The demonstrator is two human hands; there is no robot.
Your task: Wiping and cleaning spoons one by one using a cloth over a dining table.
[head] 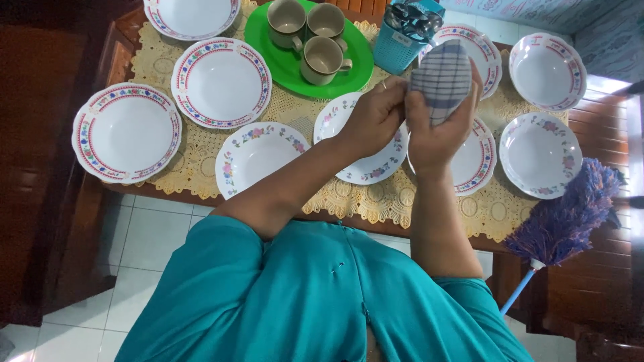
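Both my hands are raised over the table and meet on a blue-and-white checked cloth (pixel 441 75). My right hand (pixel 435 137) grips the cloth from below, wrapped around something I cannot make out. My left hand (pixel 374 117) pinches the cloth's left edge; a ring shows on one finger. Under the hands lies a white bowl with a flower rim (pixel 365 167), partly hidden by my left wrist. Another bowl with a red patterned rim (pixel 477 164) sits behind my right forearm.
Several white patterned bowls (pixel 126 132) lie spread over a yellow lace cloth (pixel 201 154) on a wooden table. A green tray (pixel 288 70) holds three beige mugs (pixel 322 59). A teal basket of spoons (pixel 406 37) stands behind. A purple feather duster (pixel 567 214) leans at the right.
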